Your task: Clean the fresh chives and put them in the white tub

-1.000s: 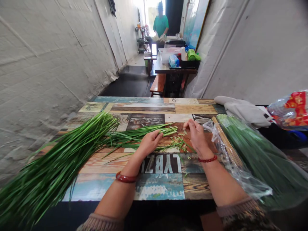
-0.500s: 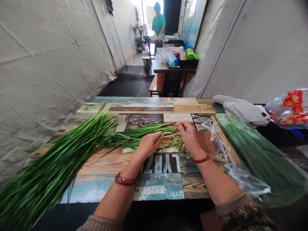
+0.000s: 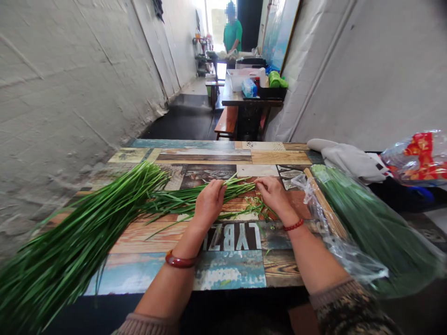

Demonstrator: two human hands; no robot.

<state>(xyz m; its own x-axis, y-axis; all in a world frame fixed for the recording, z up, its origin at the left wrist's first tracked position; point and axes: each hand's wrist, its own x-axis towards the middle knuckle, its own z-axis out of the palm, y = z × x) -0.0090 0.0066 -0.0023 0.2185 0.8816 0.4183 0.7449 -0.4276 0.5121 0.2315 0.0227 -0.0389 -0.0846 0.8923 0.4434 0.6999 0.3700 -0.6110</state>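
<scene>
Long green garlic chives (image 3: pixel 183 197) lie across the middle of the patterned wooden table (image 3: pixel 230 272), pale stem ends to the right. My left hand (image 3: pixel 209 202), with a bangle at the wrist, is closed around chive stems near those ends. My right hand (image 3: pixel 274 195), wearing a red bead bracelet, has thumb and index finger pinched at the tip of a stem. Its other fingers are curled in. Below the stems, between my hands, lies a small heap of trimmed scraps (image 3: pixel 257 205). At the left, a large pile of chives (image 3: pixel 94 232) hangs past the table's front edge.
On the right lies a plastic bag of chives (image 3: pixel 363 223) beside a bundle of thin sticks (image 3: pixel 326 204). Behind it are a grey cloth (image 3: pixel 352 160) and a red-patterned clear bag (image 3: pixel 421 156). Farther off stand a bench (image 3: pixel 226 121), another table (image 3: pixel 233 97) and a person in green (image 3: pixel 233 35).
My left hand has moved left and slightly away from me, along the chives. My right hand stays near the stem tips, and the scraps remain on the table.
</scene>
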